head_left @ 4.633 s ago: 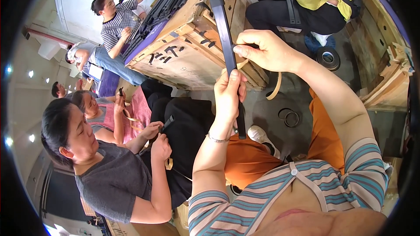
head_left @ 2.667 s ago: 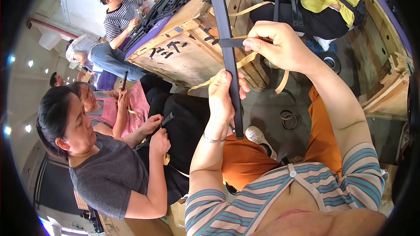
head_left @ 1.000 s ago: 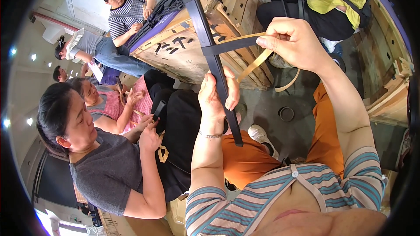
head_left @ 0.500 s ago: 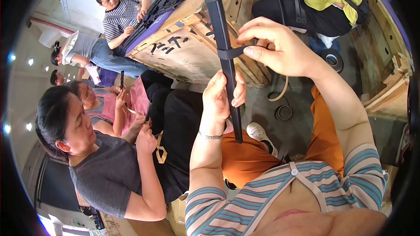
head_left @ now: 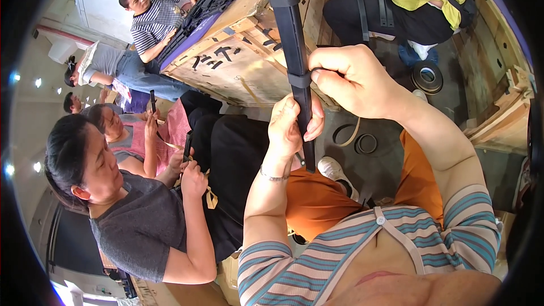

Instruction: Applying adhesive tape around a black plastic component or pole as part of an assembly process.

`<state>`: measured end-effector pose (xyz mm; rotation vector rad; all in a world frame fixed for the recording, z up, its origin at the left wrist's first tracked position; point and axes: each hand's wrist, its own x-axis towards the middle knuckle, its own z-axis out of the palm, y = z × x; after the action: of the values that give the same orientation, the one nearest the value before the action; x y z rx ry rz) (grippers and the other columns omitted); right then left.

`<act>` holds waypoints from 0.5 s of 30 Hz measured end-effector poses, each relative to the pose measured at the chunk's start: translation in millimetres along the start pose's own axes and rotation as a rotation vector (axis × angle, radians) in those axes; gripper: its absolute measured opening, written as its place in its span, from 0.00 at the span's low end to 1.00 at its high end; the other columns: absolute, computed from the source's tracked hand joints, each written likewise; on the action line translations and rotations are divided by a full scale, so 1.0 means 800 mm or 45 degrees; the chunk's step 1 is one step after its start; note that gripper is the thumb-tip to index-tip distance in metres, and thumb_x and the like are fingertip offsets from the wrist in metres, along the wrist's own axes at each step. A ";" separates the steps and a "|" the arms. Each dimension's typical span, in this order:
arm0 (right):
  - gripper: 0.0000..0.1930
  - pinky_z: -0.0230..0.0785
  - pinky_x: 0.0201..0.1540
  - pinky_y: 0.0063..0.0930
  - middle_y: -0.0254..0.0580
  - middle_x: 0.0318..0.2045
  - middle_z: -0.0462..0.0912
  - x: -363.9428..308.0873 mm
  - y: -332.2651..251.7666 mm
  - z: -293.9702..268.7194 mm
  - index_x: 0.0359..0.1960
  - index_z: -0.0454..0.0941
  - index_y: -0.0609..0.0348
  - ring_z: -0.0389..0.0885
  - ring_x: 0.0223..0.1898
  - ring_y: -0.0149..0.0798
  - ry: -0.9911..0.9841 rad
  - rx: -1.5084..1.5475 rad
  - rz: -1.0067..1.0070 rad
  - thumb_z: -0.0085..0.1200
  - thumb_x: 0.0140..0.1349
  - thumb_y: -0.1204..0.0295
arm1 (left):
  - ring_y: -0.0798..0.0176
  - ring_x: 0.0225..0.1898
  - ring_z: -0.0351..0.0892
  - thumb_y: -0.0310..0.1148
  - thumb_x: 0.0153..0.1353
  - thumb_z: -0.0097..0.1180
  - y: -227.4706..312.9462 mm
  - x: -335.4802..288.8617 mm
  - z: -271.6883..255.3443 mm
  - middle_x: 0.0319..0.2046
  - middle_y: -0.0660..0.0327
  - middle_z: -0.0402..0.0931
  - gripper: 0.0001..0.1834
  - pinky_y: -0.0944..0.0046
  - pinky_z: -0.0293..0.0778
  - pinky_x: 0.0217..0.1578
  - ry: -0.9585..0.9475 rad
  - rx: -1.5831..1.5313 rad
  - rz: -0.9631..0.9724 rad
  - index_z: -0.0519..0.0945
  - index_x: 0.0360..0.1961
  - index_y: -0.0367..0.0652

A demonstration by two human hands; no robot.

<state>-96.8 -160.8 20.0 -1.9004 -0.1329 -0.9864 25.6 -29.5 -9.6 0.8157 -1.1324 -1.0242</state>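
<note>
Now the black tape (head_left: 299,80), pulled sideways a second ago, hugs the black bar (head_left: 290,34), so it looks snug; my left fingers (head_left: 315,124) grip the bar, my right fingers (head_left: 333,58) pinch the tape.

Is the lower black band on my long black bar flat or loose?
Flat in front: the lower black band hugs the black bar; back hidden.

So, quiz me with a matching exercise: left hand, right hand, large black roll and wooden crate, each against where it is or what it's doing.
1. left hand
2. right hand
3. large black roll
4. wooden crate

A. lying on the floor
B. pinching at the lower black band
C. beneath the bundle of black strips
D. wrapped around the black bar

Pairs: 1-D, 2-B, 3-A, 4-C
</note>
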 end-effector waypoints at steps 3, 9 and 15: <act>0.05 0.66 0.22 0.25 0.43 0.15 0.75 0.007 -0.003 0.000 0.26 0.74 0.63 0.76 0.18 0.34 -0.024 0.202 0.069 0.46 0.54 0.75 | 0.71 0.09 0.55 0.52 0.62 0.39 0.002 0.001 0.000 0.11 0.62 0.60 0.29 0.73 0.52 0.10 0.017 -0.104 -0.097 0.70 0.28 0.30; 0.09 0.55 0.23 0.14 0.26 0.17 0.70 0.031 0.058 0.046 0.29 0.76 0.61 0.64 0.20 0.20 -0.145 0.451 -0.131 0.43 0.60 0.73 | 0.70 0.07 0.55 0.49 0.63 0.41 0.000 0.012 0.034 0.09 0.62 0.58 0.27 0.70 0.52 0.09 -0.346 -0.069 -0.223 0.67 0.22 0.31; 0.20 0.45 0.19 0.11 0.23 0.17 0.60 0.023 0.033 0.010 0.43 0.73 0.64 0.54 0.18 0.17 -0.222 1.214 0.546 0.38 0.65 0.58 | 0.69 0.06 0.53 0.45 0.65 0.36 -0.012 0.011 0.015 0.09 0.62 0.58 0.22 0.70 0.51 0.08 -0.301 -0.865 -0.242 0.65 0.24 0.36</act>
<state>-67.9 -174.1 12.3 -1.0528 -0.2347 -0.3404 13.0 -41.4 -13.0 0.2603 -0.8173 -1.5768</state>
